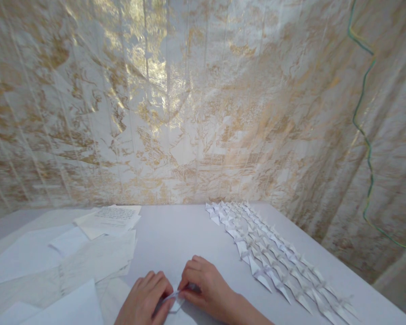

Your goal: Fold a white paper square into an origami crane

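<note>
A small piece of folded white paper (177, 305) lies between my two hands at the near edge of the table. On its left side, my left hand (147, 295) pinches it between thumb and curled fingers. My right hand (206, 286) grips its upper right part with thumb and forefinger. Part of the paper is hidden behind the fingers, so its full shape cannot be made out.
Rows of folded white paper figures (274, 257) run along the table's right side. Loose white sheets (27, 253) overlap on the left, with a printed page (111, 219) among them. Behind the table (169, 234) hangs a gold-patterned curtain (189, 113); a green-yellow wire (368, 158) dangles at right.
</note>
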Demonstrator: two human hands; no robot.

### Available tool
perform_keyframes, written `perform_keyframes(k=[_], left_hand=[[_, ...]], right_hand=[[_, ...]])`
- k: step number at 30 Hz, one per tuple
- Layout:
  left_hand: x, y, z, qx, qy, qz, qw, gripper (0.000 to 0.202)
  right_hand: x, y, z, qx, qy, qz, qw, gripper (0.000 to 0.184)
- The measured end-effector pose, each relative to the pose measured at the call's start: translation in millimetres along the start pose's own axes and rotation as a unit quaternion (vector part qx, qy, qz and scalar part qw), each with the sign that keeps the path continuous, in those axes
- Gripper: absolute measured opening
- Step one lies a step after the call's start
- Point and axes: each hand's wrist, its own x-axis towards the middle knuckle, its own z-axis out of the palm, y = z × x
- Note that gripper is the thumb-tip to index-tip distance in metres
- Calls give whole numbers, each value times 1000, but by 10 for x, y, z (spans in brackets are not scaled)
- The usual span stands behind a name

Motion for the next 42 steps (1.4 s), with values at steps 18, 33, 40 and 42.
perform_keyframes(k=[18,33,40,42], left_hand=[[-11,19,-99,-89,42,-13,995,23],[-11,70,-178,-177,67,-28,982,28],[28,90,-266,-295,169,-134,931,32],[47,110,-272,-316,186,-136,920,33]], right_hand=[[26,-16,-13,2,72,-53,996,50],[11,-28,-102,88,105,-7,991,50],[12,86,-371,184,246,224,925,36],[48,3,-261,220,208,244,921,34]])
